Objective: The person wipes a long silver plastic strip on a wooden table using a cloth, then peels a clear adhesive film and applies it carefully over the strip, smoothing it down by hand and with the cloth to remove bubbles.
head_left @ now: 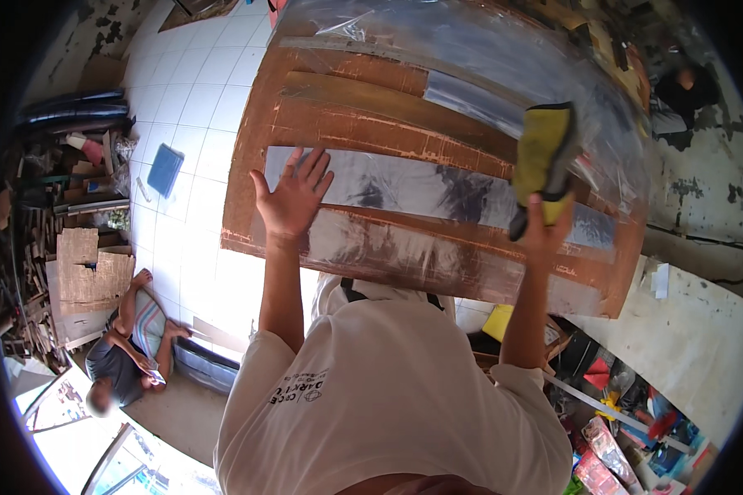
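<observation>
My left hand (295, 198) is open, palm down with fingers spread, at the left end of a long grey panel strip (388, 183) with dark smudges. My right hand (545, 223) is closed on a folded yellow-green cloth (541, 153) with dark edges, near the strip's right part. The cloth looks slightly blurred; I cannot tell whether it touches the surface. Beneath the strip is a worn brown work table (252, 198). Another long brownish strip (388, 111) lies farther across it, and clear plastic sheeting (470, 37) covers its far side.
On the left, a person (124, 355) sits low with a phone; another person (682, 95) is at the far right. Wood scraps (37, 247) are piled along the left wall. A blue flat piece (166, 170) lies on the white tiles. Mixed clutter (627, 421) sits at the lower right.
</observation>
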The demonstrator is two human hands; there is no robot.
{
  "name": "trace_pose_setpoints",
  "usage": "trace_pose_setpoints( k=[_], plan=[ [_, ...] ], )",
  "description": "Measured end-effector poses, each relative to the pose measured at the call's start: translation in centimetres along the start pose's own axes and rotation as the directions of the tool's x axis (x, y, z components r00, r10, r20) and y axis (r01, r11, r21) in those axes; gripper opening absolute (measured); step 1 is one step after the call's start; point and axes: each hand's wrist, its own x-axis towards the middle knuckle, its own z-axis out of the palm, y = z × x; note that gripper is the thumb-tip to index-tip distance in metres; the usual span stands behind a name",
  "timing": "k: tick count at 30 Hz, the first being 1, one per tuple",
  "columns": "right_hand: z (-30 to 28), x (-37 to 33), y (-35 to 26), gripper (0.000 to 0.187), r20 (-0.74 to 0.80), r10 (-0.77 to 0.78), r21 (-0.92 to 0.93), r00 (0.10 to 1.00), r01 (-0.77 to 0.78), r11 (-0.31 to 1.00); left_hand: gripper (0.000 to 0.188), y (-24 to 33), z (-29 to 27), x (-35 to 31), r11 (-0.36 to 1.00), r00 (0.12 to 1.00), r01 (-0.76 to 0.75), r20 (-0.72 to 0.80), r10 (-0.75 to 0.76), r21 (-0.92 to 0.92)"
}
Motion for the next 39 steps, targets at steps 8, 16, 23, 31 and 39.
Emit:
trace_pose_setpoints(
  k=[8,16,23,31,39],
  plan=[
    [20.0,-9.5,-1.8,0.061,0.393,0.037,-0.605,0.919,0.228,0.763,0.113,-1.0,-1.0,2.3,0.987,0.999,-0.005,0.049,0.013,-0.158],
    [27.5,-10.5,-8.6,0.065,0.636,-0.266,-0.012,0.724,0.354,0.935,0.098,-0.6,-1.7,1.7,0.996,0.993,-0.092,0.074,0.091,0.013],
    [27.9,-11.9,-9.0,0.059,0.574,-0.306,-0.083,0.760,0.425,0.901,0.076,-1.0,-1.1,1.6,0.997,0.991,-0.062,0.115,0.066,-0.039],
    [19.2,-7.3,-8.9,0.036,0.068,0.574,0.869,0.816,-0.331,0.368,0.075,-1.1,-2.9,2.2,0.990,0.989,-0.081,0.132,0.065,0.119],
    [19.4,-8.6,-7.8,0.052,-0.060,-0.057,-0.111,0.997,0.050,0.993,0.072,-1.8,-2.5,2.1,0.998,0.974,-0.049,0.218,0.058,-0.048]
  ],
)
